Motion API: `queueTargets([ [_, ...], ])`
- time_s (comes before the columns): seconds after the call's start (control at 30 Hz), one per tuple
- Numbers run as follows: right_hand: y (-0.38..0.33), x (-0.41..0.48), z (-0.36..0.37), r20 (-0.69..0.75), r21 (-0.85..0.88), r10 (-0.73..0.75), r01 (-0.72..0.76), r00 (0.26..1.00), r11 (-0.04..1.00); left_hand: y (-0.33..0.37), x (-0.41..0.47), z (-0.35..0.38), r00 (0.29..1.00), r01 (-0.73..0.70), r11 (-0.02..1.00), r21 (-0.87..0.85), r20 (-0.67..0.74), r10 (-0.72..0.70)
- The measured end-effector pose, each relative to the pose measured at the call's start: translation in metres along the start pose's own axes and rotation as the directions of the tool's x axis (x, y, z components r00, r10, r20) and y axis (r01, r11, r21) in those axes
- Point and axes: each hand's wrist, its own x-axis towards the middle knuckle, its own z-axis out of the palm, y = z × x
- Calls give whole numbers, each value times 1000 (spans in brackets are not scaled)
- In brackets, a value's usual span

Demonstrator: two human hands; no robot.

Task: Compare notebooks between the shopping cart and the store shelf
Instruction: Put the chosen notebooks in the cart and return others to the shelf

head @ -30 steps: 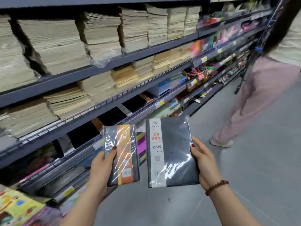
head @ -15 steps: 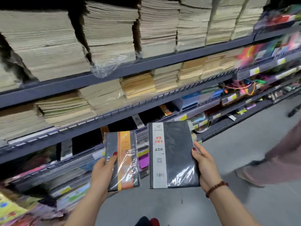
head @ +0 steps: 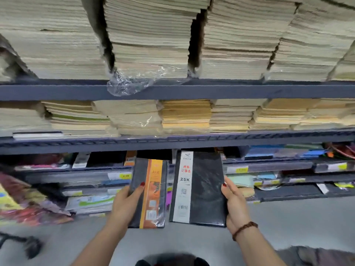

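My left hand (head: 125, 203) grips a small dark notebook with an orange band (head: 151, 192), wrapped in clear plastic, thumb on its cover. My right hand (head: 233, 201) holds a larger black notebook (head: 205, 189) with a white strip marked 25K, also in plastic. Both are upright, side by side, in front of the store shelf (head: 172, 91). Stacks of pale notebooks (head: 149, 39) fill its upper levels. No shopping cart is clearly visible.
Lower shelf tiers carry dark and coloured stationery (head: 269, 152) with yellow price tags (head: 124, 176). Colourful packs (head: 23, 208) lie low on the left. Grey floor (head: 288, 223) runs below the shelf. A dark blurred object (head: 28, 244) sits at bottom left.
The view has swung left to face the shelf squarely and closer. The person in pink trousers has left the view. Both hands keep the same notebooks, a little higher.
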Motion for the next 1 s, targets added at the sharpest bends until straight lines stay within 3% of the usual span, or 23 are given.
queueTargets([
  [0.27, -9, 82, 7, 123, -157, 128, -108, 984, 982, -28, 7, 35, 976, 84, 978, -192, -181, -119],
  [0.43, -2, 131, 24, 106, -192, 94, -73, 990, 979, -52, 30, 45, 961, 89, 952, -293, -225, -159],
  [0.7, 22, 166, 35, 118, -263, 85, -52, 989, 964, -74, 49, 56, 975, 13, 949, -315, -207, -82],
  [0.8, 17, 157, 39, 194, -289, 53, 6, 980, 957, -80, 56, 58, 980, 12, 946, -323, -183, -75],
  [0.9, 10, 134, 34, 276, -484, -86, 216, 957, 848, -84, 61, 61, 988, 15, 944, -329, -142, -64],
  [1.0, 14, 109, 21, 385, -659, -257, 459, 886, 596, -86, 65, 61, 992, 13, 946, -323, -116, -53],
])
